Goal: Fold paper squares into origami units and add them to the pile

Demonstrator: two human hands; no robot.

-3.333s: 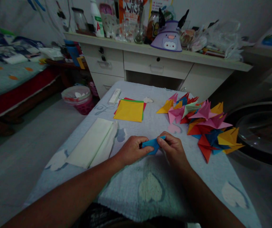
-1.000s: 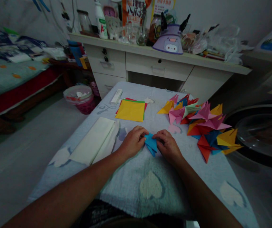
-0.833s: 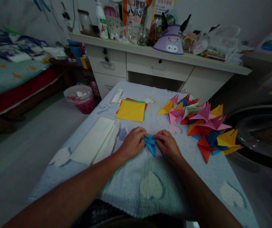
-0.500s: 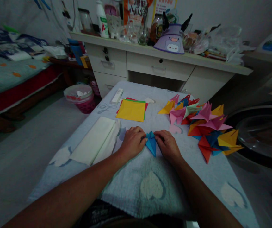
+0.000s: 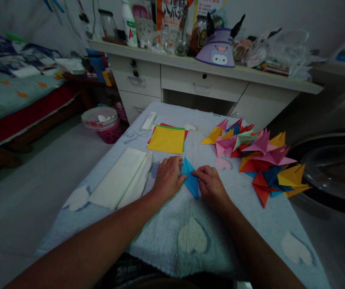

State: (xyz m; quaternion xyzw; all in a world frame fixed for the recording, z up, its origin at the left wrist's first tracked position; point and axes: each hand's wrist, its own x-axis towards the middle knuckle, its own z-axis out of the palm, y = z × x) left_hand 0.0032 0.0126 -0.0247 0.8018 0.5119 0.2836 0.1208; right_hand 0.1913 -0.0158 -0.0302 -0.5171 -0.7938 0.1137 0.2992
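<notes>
Now the folded blue paper [image 5: 191, 184] lies on the tablecloth [image 5: 160, 237] between the left hand [image 5: 168, 176], thumb at its edge, forefinger spread away, and the right hand [image 5: 212, 184], fingertips on its middle; whether they're pinching, I can't tell.

A white desk [image 5: 181, 78] stands before a dimly lit grey wall [image 5: 262, 14].

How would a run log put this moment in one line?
left hand: touching blue paper | right hand: touching it | beyond: yellow-topped sheets
</notes>
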